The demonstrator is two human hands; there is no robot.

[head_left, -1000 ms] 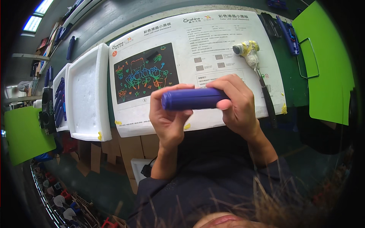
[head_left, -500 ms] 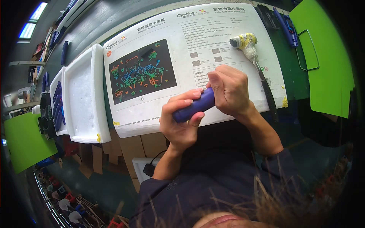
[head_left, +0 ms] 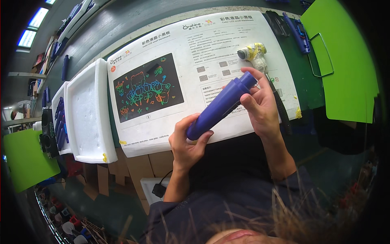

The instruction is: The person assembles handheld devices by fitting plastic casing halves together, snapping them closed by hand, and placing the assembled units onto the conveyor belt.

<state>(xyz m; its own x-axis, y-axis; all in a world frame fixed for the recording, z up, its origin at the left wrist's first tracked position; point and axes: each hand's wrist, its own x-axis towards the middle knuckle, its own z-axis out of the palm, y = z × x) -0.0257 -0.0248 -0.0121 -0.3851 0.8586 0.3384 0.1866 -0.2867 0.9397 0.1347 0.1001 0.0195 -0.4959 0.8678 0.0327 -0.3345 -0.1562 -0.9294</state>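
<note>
A dark blue plastic tube (head_left: pixel 219 107) with a narrower stepped collar at its upper end is held at a slant above the printed sheet (head_left: pixel 158 128). My left hand (head_left: pixel 186 142) grips its lower end between thumb and fingers. Around the collar end, my right hand (head_left: pixel 262 103) has its index finger curled over the top and its thumb along the near side. Just beyond that hand lies a hammer (head_left: pixel 260 61), its head wrapped in white and yellow material. Its dark handle runs toward me, partly behind my right hand.
To the left stand a white foam tray (head_left: pixel 87 110) and a narrower one holding several blue tubes (head_left: pixel 61 126). Green panels (head_left: pixel 345 73) flank the table on both sides. A blue tubular part (head_left: pixel 300 38) lies at the far right. Flattened cardboard (head_left: pixel 134 175) sits below the table edge.
My right hand has opened from its tight closed grasp over the tube's upper end, exposing the collar. The tube now shows more of its length and points more steeply up and right.
</note>
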